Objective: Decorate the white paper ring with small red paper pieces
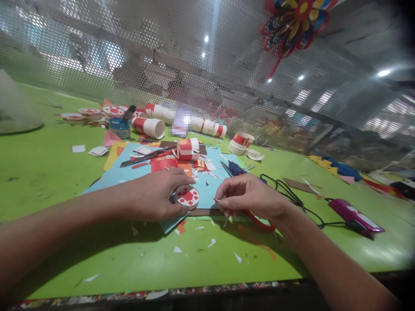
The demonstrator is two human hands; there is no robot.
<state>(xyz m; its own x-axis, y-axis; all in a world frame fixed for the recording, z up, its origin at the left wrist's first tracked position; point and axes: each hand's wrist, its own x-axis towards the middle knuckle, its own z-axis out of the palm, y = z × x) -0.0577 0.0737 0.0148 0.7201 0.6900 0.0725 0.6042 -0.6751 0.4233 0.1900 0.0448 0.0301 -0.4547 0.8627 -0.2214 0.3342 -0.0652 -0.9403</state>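
Note:
My left hand (155,192) is closed around the edge of a small round white disc (187,197) with red shapes on its top. To the right of it, my right hand (251,196) pinches a tiny red scrap (216,200) between thumb and fingertips. Beneath my right hand, a red loop handle (264,223) shows, partly hidden. Blue paper sheets (207,190) lie under both hands, scattered with cuttings. A cut red-and-white paper cup (188,149) stands on the sheets behind the disc, near a dark, long-bladed tool (142,157). Scissors (236,168) lie beyond my right hand.
A blue-lidded jar (119,128) stands at the back left by several decorated discs (90,112). Paper cups (207,126) lie in a row along the back. A purple corded device (355,216) rests at the right. White scraps (238,258) dot the green table (145,268).

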